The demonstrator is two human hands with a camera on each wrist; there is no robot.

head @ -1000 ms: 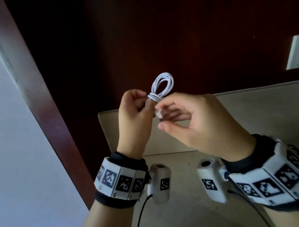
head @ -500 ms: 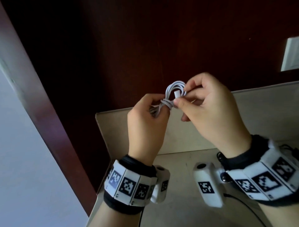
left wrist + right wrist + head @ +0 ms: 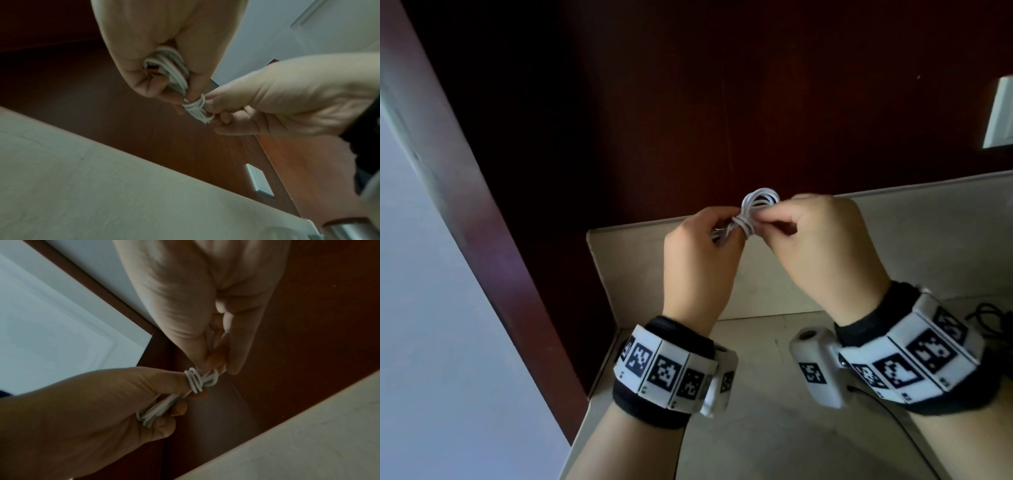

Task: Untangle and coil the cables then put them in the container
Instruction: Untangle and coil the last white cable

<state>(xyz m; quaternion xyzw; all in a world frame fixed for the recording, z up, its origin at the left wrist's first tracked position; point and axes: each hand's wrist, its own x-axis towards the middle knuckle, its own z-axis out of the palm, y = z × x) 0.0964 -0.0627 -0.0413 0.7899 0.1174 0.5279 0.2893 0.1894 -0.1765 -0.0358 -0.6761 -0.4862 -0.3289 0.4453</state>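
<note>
Both hands hold a white cable [image 3: 759, 200], coiled into a small bundle with turns wound round its middle, in the air above the beige box [image 3: 619, 229]. My left hand [image 3: 724, 230] grips one end of the bundle in its curled fingers; the left wrist view shows the coil [image 3: 174, 71] and a plug [image 3: 152, 69] in its palm. My right hand [image 3: 767, 222] pinches the bundle right beside the wound turns [image 3: 193, 381], thumb and fingertips pressed together. One loop sticks up between the hands.
The box has a tall back wall [image 3: 928, 246] and a pale floor [image 3: 763, 346] below my wrists. A tangle of black cable [image 3: 988, 320] lies at its right edge. A dark wooden panel with a white wall plate [image 3: 1001, 116] stands behind it.
Both hands have dropped lower with the bundle, now level with the box's back wall. The right hand has gone from winding the end round the middle to pinching beside the turns.
</note>
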